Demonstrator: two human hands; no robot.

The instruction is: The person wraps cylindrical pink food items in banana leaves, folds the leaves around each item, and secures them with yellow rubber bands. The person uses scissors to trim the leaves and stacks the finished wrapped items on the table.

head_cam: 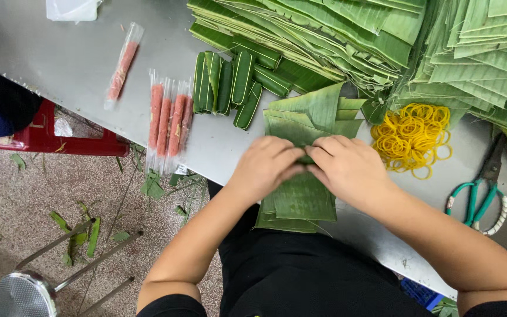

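Note:
My left hand (265, 167) and my right hand (347, 170) meet over a small stack of cut banana leaf pieces (303, 199) at the table's near edge. Both hands pinch a rolled fold of the top leaf between them; whatever lies inside the fold is hidden by my fingers. Several finished leaf-wrapped rolls (230, 85) lie just beyond my left hand. Left of them sit plastic-wrapped pink sausages (168, 117), with one more sausage (121, 67) lying apart.
Large piles of banana leaves (347, 29) fill the table's far side. Yellow rubber bands (412, 138) and green-handled scissors (479, 194) lie to the right. A red stool (48, 138) and a metal stool (24, 290) stand on the leaf-littered floor.

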